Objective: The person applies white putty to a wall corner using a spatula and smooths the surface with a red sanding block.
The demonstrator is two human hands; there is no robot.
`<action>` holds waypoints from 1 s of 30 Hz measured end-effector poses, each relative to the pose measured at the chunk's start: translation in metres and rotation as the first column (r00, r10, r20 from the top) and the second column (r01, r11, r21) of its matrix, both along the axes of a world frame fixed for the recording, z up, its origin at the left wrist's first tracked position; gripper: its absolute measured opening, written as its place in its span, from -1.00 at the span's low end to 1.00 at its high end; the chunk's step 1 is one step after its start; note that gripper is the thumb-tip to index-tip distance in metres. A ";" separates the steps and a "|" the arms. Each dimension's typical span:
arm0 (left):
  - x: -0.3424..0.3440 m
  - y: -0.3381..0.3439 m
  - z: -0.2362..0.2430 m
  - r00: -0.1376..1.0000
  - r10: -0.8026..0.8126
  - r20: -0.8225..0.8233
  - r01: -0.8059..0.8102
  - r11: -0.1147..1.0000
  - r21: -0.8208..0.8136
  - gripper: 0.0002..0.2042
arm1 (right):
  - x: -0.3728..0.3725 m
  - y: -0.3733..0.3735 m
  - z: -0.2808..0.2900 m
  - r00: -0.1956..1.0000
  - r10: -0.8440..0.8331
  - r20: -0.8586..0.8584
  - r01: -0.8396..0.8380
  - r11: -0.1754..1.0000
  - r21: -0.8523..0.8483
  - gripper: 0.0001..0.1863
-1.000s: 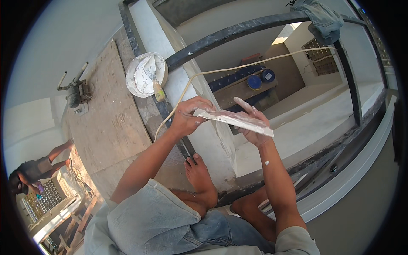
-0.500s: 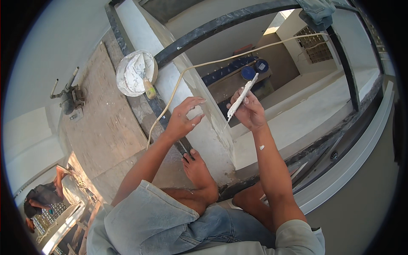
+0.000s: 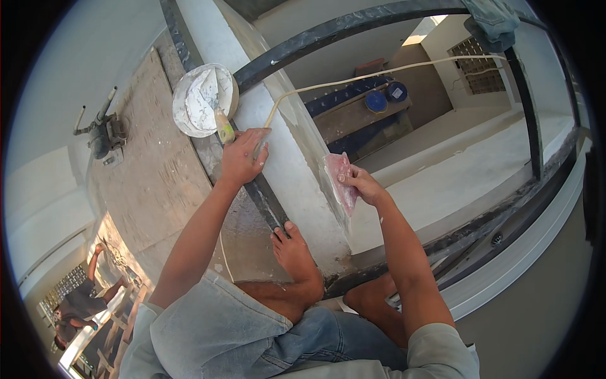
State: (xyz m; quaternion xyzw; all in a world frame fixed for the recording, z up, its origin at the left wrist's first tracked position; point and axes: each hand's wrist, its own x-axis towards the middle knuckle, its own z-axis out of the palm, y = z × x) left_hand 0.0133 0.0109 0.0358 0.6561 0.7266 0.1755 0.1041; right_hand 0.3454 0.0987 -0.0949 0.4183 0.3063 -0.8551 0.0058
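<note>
One white plastered beam point(image 3: 297, 170) runs up the middle of the head view, with a dark metal bar point(image 3: 265, 196) along its left edge and a board platform point(image 3: 151, 170) beyond. Both bare feet point(image 3: 297, 259) rest at the beam's base. On the bar sits a white plaster-smeared bowl point(image 3: 197, 101) with a yellow-handled tool point(image 3: 222, 126) leaning in it. Right hand point(image 3: 361, 184) presses a pinkish sanding pad point(image 3: 338, 183), gripped flat, against the beam's right face. Left hand point(image 3: 243, 158) is closed around a cream cable point(image 3: 353, 79) on the beam's top.
</note>
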 end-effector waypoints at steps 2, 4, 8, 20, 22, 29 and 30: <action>-0.005 -0.006 0.002 1.000 0.006 0.000 -0.006 1.000 -0.027 -0.66 | -0.017 -0.002 0.004 0.999 0.029 0.023 -0.029 1.000 0.001 -0.28; -0.008 -0.009 0.002 1.000 -0.010 -0.018 0.009 0.999 -0.037 -0.66 | -0.026 0.001 0.012 0.990 0.080 0.112 -0.092 0.990 0.105 -0.32; -0.008 -0.009 0.001 0.999 -0.009 -0.050 0.006 0.999 -0.050 -0.67 | -0.039 0.001 0.005 0.985 0.129 0.114 -0.153 0.961 0.231 -0.33; -0.006 -0.005 0.003 0.996 -0.018 -0.092 0.015 0.999 -0.030 -0.69 | -0.043 -0.021 0.006 0.980 -0.011 0.196 -0.069 0.917 0.394 -0.34; -0.004 -0.003 0.004 0.997 -0.012 -0.074 0.010 1.000 -0.024 -0.70 | -0.042 -0.020 0.010 0.972 -0.046 0.232 -0.060 0.901 0.429 -0.25; -0.003 -0.006 0.006 0.994 -0.016 -0.108 0.010 0.998 -0.056 -0.70 | -0.028 -0.017 -0.001 0.881 -0.078 0.467 -0.248 0.765 0.594 -0.26; -0.006 -0.008 0.006 0.996 -0.016 -0.088 0.008 0.996 -0.089 -0.69 | -0.029 -0.013 0.001 0.854 -0.062 0.516 -0.304 0.746 0.592 -0.29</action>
